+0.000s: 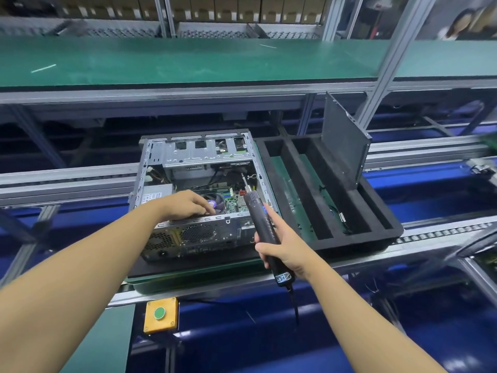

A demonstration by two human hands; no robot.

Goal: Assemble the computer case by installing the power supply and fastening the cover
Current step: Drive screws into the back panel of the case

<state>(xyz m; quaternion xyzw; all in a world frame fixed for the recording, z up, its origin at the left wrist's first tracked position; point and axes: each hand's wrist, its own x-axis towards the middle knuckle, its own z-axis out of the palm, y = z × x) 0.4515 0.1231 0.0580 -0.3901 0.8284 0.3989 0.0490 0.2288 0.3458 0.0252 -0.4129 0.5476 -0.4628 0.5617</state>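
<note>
Both bare forearms stretch forward; left hand (185, 204) bends its fingers downward (grip unclear), right hand (282, 244) wraps a screwdriver (258, 215).

A green-matted upper shelf (188, 60) spans grey aluminium framing (161, 96) above blue lower panels (242, 332), brown cartons (228, 6) racked behind.

Quick count: one computer case (204, 232), one electric screwdriver (265, 230), one side panel (344, 141), one foam tray (376, 205) with three slots, one yellow button box (160, 314), two hands: left hand (185, 204), right hand (282, 249).
</note>
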